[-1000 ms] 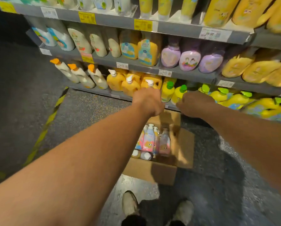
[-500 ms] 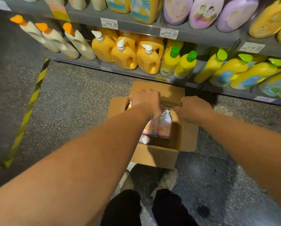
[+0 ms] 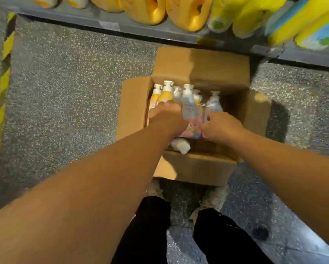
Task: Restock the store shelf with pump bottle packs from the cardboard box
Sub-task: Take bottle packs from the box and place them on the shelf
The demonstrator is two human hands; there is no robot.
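Observation:
An open cardboard box (image 3: 133,107) stands on the floor below the bottom shelf (image 3: 159,33). Upright pump bottle packs fill its left and middle: yellow bottles (image 3: 164,96) at the left, a wrapped pack of pale blue and pink bottles (image 3: 190,109) in the middle. My left hand (image 3: 167,117) reaches into the box, fingers curled round the left side of that pack. My right hand (image 3: 219,125) grips its right side, fingers curled. A white bottle (image 3: 180,145) lies flat at the box's near edge.
Large yellow jugs (image 3: 188,14) and yellow-green bottles (image 3: 251,18) line the bottom shelf just above the box. Speckled grey floor surrounds it, with a yellow-black tape line (image 3: 1,103) at the left. My shoes (image 3: 213,197) stand just behind the box. The box's right part looks dark and hollow.
Both hands dropped from the shelf front into the box and closed on the wrapped pack. The view tilted down, so the upper shelves left the frame.

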